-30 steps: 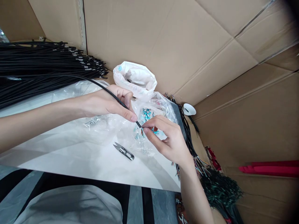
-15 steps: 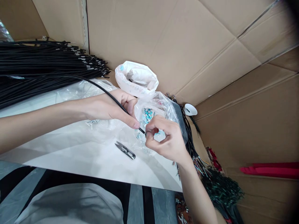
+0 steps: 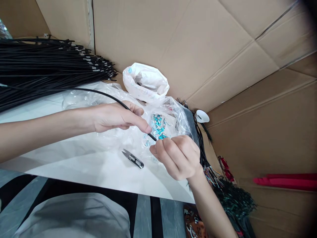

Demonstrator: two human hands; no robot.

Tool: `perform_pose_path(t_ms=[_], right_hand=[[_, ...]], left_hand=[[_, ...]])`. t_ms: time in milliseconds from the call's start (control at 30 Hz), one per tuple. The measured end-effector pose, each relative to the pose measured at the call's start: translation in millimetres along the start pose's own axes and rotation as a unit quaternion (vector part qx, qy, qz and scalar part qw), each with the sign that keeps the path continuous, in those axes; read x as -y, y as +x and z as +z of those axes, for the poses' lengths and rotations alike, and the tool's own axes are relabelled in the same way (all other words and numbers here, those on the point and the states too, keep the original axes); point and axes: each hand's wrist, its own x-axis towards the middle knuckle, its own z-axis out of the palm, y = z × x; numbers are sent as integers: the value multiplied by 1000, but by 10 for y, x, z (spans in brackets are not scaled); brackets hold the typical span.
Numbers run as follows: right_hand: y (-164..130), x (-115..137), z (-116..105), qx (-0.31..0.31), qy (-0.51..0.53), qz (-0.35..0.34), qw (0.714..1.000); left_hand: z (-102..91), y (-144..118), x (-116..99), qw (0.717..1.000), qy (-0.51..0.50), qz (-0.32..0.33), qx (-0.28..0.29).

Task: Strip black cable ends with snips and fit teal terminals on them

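Note:
A black cable (image 3: 106,94) runs from the left over my left wrist and down between both hands. My left hand (image 3: 121,117) grips it between thumb and fingers, a short way from its end. At that end, my right hand (image 3: 177,157) is closed, knuckles up, with the fingertips curled out of sight around the cable's tip. Whether the right fingers also hold a small part is hidden. Just beyond the hands lie small teal-and-metal pieces (image 3: 158,125) in a clear plastic bag (image 3: 182,114). Thread snips (image 3: 133,158) rest on the white table (image 3: 99,168) below my left hand.
A thick bundle of black cables (image 3: 49,62) lies at the far left. A white bag (image 3: 146,81) stands open against the cardboard wall (image 3: 160,33). More dark cables with coloured wire ends (image 3: 210,175) hang along the right edge, near a white cup-like piece (image 3: 202,116).
My right hand has rolled over from a side-on pinch to knuckles up, fingers curled at the cable's end. My left hand keeps its grip, its fingers slightly straighter.

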Motion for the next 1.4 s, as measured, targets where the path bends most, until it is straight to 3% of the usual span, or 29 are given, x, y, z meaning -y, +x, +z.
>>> perform_pose_path(t_ms=[67, 167, 233, 300, 433, 567, 800, 1000, 1100, 1267, 1400], right_hand=[[2, -12, -42, -14, 24, 9, 1000], [10, -50, -119, -29, 138, 166, 976], [9, -74, -159, -28, 238, 298, 924], [1, -80, -173, -20, 320, 380, 868], [12, -33, -136, 5, 413, 436, 799], [95, 13, -98, 19, 463, 436, 771], [204, -35, -115, 68, 446, 373, 811], [259, -129, -125, 100, 475, 311, 817], [291, -121, -109, 83, 454, 284, 840], [313, -73, -47, 14, 345, 230, 910], [332, -88, -38, -3, 320, 170, 932]], left_hand=[[-44, 11, -4, 1000, -7, 1, -15], [-143, 9, -23, 999, -12, 11, -45], [-186, -4, -38, 999, -13, 11, -41], [-191, -17, -50, 1000, -16, 3, -26], [-151, -22, -57, 999, -34, -15, -11], [-152, -22, -47, 999, -45, -20, -14], [-155, -36, -54, 999, -41, -18, 0], [-132, -54, -47, 998, -45, -22, 27], [-135, -62, -45, 998, -50, -26, 30], [-115, -69, -32, 996, -67, -38, 36], [-64, -85, -15, 994, -83, -63, 42]])
